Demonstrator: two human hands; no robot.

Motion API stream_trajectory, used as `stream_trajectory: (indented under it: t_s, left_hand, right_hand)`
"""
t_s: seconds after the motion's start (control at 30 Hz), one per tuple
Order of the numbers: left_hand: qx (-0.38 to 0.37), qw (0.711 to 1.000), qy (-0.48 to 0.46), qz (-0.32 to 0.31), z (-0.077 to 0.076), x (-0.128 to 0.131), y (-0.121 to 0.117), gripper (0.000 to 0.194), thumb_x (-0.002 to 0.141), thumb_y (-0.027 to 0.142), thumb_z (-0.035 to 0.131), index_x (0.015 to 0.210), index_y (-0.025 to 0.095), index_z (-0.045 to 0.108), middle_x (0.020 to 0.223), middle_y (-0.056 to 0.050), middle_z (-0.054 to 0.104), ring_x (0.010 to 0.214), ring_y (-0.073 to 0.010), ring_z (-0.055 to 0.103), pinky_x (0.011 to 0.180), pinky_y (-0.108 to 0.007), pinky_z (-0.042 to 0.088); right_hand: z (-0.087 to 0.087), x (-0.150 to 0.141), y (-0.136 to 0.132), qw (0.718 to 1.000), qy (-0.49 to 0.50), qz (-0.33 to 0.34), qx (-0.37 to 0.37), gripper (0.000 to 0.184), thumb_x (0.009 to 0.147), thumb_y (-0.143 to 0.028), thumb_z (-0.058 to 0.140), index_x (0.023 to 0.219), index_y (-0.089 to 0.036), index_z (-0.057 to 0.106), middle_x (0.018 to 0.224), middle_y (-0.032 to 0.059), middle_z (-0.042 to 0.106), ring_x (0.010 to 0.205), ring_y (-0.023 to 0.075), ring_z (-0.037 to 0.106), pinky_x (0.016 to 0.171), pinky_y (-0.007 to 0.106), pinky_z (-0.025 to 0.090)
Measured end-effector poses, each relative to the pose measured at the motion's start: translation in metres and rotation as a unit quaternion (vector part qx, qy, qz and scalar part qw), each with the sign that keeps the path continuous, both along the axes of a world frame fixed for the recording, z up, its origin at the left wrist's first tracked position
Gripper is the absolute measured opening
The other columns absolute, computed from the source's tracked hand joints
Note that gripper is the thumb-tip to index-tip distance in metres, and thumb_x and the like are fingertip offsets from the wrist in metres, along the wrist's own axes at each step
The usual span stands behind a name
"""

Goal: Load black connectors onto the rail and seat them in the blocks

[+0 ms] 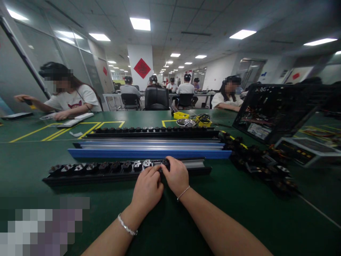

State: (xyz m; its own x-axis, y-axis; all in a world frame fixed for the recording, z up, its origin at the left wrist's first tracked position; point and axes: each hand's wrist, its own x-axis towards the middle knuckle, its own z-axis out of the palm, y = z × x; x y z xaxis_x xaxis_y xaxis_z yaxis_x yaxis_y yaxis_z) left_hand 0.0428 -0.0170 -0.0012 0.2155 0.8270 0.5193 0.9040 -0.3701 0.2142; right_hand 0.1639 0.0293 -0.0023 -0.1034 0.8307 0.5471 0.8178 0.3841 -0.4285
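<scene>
A long black rail (80, 176) lies across the green table in front of me, with a row of black socket modules (106, 166) seated in its left part. Both my hands meet at the end of that row. My left hand (147, 187) has its fingers curled against the rail's front edge. My right hand (176, 175) is closed on a small black socket module (165, 163) sitting in the rail. The rail's right end (195, 164) shows a bare metal channel.
Behind the rail lie a blue-edged aluminium strip (149, 153) and a second filled black rail (154, 132). A heap of black modules (262, 161) sits at right, by a black crate (277, 110). A yellow box (181, 115) and metal bowl (185, 122) stand farther back. Other people sit around.
</scene>
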Motion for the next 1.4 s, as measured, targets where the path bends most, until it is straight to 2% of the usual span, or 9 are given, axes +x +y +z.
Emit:
stream_trajectory:
  t_s: [0.2,0.33,0.43,0.67,1.03,1.4]
  left_hand:
    - [-0.004,1.000,0.000,-0.001,0.0003,0.0000,-0.0002,0.014,0.068,0.009,0.052,0.068,0.020,0.059,0.114,-0.004,0.063,0.108,-0.0240,0.051,0.093,-0.042,0.043]
    - [-0.008,1.000,0.000,0.001,-0.0008,-0.0003,-0.0002,0.013,0.070,0.010,0.052,0.070,0.020,0.060,0.115,-0.003,0.063,0.108,-0.0236,0.051,0.094,-0.042,0.042]
    - [-0.007,1.000,-0.002,0.001,-0.0010,0.0000,-0.0003,0.013,0.070,0.011,0.052,0.072,0.021,0.061,0.115,-0.002,0.063,0.108,-0.0235,0.051,0.093,-0.042,0.042]
    - [-0.017,1.000,-0.003,0.002,0.0005,0.0001,-0.0004,0.013,0.070,0.011,0.052,0.071,0.021,0.060,0.117,-0.002,0.062,0.108,-0.0238,0.050,0.093,-0.042,0.042]
    - [-0.028,1.000,0.010,0.000,-0.0003,0.0000,-0.0012,0.013,0.071,0.012,0.051,0.075,0.021,0.061,0.118,0.000,0.061,0.108,-0.0240,0.050,0.092,-0.042,0.041]
    - [-0.018,1.000,0.026,0.001,-0.0007,0.0005,-0.0016,0.015,0.071,0.013,0.050,0.077,0.021,0.061,0.115,-0.002,0.062,0.107,-0.0239,0.050,0.091,-0.042,0.040]
  right_hand:
    - [0.0000,0.0030,0.0014,1.000,-0.007,-0.004,-0.001,0.035,0.082,-0.033,0.052,0.110,-0.014,0.056,0.103,0.0093,0.065,0.097,0.0202,0.057,0.089,0.031,0.039]
    - [0.0006,0.0036,0.0026,1.000,-0.019,-0.007,0.002,0.031,0.079,-0.034,0.053,0.103,-0.016,0.060,0.102,0.0095,0.065,0.102,0.0222,0.054,0.091,0.034,0.037]
    - [0.0007,0.0029,0.0028,1.000,-0.021,-0.011,0.004,0.027,0.078,-0.033,0.054,0.098,-0.017,0.062,0.101,0.0090,0.065,0.101,0.0219,0.054,0.091,0.034,0.037]
    - [-0.0014,0.0017,0.0033,0.999,-0.020,-0.022,0.012,0.033,0.077,-0.033,0.053,0.103,-0.013,0.062,0.106,0.0109,0.065,0.103,0.0232,0.054,0.094,0.035,0.036]
    - [-0.0034,0.0043,0.0049,0.998,-0.031,-0.039,0.024,0.033,0.079,-0.032,0.050,0.101,-0.012,0.062,0.102,0.0114,0.066,0.101,0.0234,0.056,0.093,0.034,0.036]
    - [-0.0026,0.0076,0.0048,0.998,-0.028,-0.046,0.029,0.026,0.078,-0.030,0.049,0.096,-0.015,0.061,0.096,0.0097,0.066,0.099,0.0225,0.055,0.093,0.037,0.033]
